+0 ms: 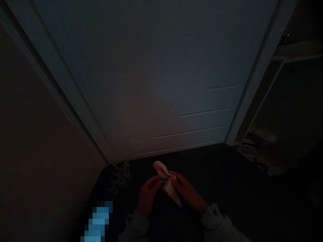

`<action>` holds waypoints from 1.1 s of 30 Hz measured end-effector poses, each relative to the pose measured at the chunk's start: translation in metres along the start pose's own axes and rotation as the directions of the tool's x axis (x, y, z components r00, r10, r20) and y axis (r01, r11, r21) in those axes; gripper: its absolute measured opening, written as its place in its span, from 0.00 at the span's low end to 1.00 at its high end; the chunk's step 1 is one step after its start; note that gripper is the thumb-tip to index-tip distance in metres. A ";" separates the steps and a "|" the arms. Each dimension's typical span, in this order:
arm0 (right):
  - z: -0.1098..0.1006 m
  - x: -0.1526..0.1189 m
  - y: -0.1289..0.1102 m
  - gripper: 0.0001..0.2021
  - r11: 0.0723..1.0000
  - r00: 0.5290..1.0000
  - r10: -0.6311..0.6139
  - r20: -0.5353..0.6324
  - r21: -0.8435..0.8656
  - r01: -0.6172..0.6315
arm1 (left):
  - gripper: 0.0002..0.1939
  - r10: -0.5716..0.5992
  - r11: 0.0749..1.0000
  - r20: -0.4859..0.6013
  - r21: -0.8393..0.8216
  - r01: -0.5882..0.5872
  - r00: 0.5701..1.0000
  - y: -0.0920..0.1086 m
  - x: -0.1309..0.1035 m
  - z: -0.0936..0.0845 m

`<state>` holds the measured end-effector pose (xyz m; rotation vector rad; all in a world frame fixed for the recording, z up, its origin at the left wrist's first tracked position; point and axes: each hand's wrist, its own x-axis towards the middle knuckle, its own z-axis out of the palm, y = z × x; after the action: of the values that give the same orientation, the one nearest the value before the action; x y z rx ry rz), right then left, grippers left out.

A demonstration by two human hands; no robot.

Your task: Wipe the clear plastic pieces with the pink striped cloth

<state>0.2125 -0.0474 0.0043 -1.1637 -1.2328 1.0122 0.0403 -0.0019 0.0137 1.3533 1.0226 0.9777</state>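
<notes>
In the dim light, my right hand (pixel 185 188) is closed round the middle of a folded pink and white cloth (pixel 171 193). One end of the cloth points up and away, and the other hangs toward me. Just left of it, my left hand (pixel 147 195) is closed in a pinch. A small clear, shiny piece (pixel 161 181) shows at its fingertips, against the cloth; its kind is too dark to make out. To the left, a cluster of several small clear, shiny things (pixel 121 174) lies on the dark surface (pixel 207 171).
A pale panel (pixel 121 77) with pressed hearts and lines rises behind the dark surface. A brownish wall (pixel 32 134) is on the left. At the right are a dark framed panel (pixel 295 107) and some papers (pixel 262 134). A pixelated blue bright patch (pixel 97 223) covers the lower left.
</notes>
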 end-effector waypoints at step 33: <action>-0.002 0.006 0.006 0.29 1.000 0.989 0.007 -0.148 -0.023 -0.011 | 0.09 -0.056 0.998 -0.106 -0.003 0.056 0.993 -0.010 0.002 -0.003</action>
<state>0.2153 -0.0403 -0.0008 -1.2411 -1.1258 0.9030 0.0380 0.0010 0.0042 1.2771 1.1345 1.0156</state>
